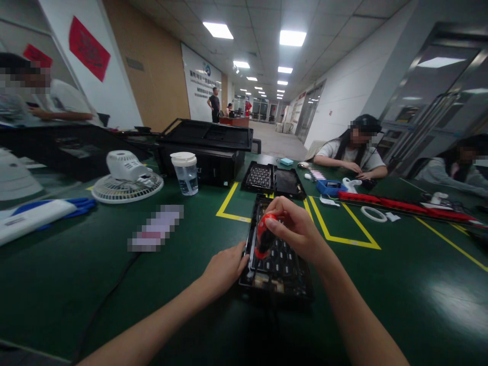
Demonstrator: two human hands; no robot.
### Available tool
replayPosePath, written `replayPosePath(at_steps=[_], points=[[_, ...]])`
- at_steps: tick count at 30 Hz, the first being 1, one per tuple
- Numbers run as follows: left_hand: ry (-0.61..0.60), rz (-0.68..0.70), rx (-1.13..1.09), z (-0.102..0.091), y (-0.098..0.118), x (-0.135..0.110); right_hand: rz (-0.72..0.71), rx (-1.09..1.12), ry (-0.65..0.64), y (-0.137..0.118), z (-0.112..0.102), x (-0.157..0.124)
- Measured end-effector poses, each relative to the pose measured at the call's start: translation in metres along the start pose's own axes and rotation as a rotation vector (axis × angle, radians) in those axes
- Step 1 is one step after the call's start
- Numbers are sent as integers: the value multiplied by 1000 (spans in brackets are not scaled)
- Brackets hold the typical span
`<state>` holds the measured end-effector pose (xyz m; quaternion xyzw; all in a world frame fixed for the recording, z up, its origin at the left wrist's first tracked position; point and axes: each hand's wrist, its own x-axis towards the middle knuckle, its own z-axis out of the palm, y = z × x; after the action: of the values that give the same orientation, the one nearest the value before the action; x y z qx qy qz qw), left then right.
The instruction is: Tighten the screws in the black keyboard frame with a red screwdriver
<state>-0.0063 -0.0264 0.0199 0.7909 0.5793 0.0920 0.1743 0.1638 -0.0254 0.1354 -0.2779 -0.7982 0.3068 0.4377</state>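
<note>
A black keyboard frame (282,274) lies lengthwise on the green table in front of me, its switch grid showing. My left hand (224,267) grips its left edge, fingers curled onto the rim. My right hand (295,226) is closed round a red-and-black handled tool (264,236), held upright with its tip down on the frame's middle.
Two more black trays (272,180) lie beyond, inside yellow floor-tape lines (343,239). A clear lidded cup (185,173), a white fan (127,180) and a black case (206,147) stand at the left. People sit at the right and far left, with red strips (400,206) nearby.
</note>
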Motion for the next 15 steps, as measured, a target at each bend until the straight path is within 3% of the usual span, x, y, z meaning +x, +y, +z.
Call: replayPosePath(at_steps=[15], points=[[47, 42, -5, 3, -2, 0, -34, -341, 148, -6, 5, 0]])
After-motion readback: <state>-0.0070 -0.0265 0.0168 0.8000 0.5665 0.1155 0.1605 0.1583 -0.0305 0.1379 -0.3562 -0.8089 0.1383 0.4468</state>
